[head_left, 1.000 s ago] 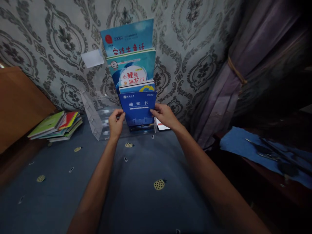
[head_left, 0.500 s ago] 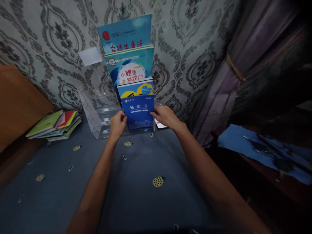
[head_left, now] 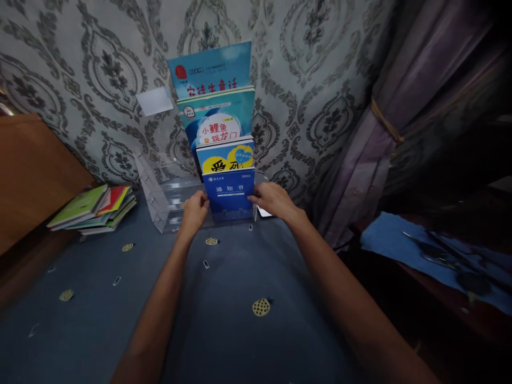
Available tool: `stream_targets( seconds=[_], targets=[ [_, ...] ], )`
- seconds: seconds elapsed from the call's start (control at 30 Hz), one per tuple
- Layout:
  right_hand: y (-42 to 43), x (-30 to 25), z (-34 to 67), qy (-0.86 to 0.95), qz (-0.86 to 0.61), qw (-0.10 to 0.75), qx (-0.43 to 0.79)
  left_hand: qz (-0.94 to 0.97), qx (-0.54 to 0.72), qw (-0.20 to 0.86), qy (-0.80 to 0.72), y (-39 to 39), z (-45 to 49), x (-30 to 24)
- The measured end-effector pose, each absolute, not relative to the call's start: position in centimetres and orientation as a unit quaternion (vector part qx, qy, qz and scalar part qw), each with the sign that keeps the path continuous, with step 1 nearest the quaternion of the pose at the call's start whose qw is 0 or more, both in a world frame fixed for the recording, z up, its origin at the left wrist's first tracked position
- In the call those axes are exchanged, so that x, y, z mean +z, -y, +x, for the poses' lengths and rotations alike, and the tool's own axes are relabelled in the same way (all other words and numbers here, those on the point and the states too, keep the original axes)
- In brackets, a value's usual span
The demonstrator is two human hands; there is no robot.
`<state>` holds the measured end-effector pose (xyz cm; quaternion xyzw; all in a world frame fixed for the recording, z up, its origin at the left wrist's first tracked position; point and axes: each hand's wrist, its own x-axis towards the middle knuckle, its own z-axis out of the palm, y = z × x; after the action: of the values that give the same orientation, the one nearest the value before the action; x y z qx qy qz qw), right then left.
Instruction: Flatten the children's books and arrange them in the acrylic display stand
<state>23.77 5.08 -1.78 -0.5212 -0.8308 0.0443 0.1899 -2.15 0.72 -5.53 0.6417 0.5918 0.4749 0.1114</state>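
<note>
- Left hand is pinched on the left edge of the blue booklet, thumb in front and fingers curled behind.
- Right hand does the same on the right edge, so both hands are clamped on it and nothing else.
- The booklet stands upright in the front slot of a clear plastic rack. Its bottom edge is down in the pocket, though I can't tell if it's fully seated.
- Right behind it are a yellow-and-blue book, then a fish book, then a tall light-blue book, stepped up toward the wall.
- Just beside the right hand there's a small white card lying at the rack's foot.
- The rack's left half looks bare, and it sits on a blue-covered worktop with a book pile well off to the left.
- What I'd worry about:
  - The booklet is thin, so uneven pressure from the two hands could buckle it or jam a corner on the slot lip.
  - The rack looks light and is loaded only on its right side, so a shove could skid it or tip it.
  - The tall books at the back only lean, so a jolt might flop them forward.
</note>
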Motion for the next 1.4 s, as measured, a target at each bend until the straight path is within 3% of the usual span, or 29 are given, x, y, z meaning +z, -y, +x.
stream_targets(
  seconds=[0.4,0.63,0.83,1.13,1.4],
  targets=[
    [-4.6,-1.1,23.6,0.780,-0.590,0.204,0.038,0.658,0.446,0.039,-0.606,-0.3,-1.5,-5.3],
    [-5.7,-2.0,24.0,0.786,-0.528,0.312,0.084,0.663,0.429,0.012,-0.614,-0.3,-1.3,-5.3],
    [-6.2,-2.3,23.7,0.780,-0.506,0.349,0.120,0.657,0.429,0.021,-0.620,-0.3,-1.2,-5.3],
    [-6.0,-2.2,23.5,0.779,-0.492,0.360,0.143,0.642,0.452,0.061,-0.617,-0.3,-0.9,-5.5],
    [-6.2,-2.5,23.5,0.788,-0.490,0.352,0.124,0.641,0.376,0.037,-0.668,0.1,-0.5,-4.8]
  ],
)
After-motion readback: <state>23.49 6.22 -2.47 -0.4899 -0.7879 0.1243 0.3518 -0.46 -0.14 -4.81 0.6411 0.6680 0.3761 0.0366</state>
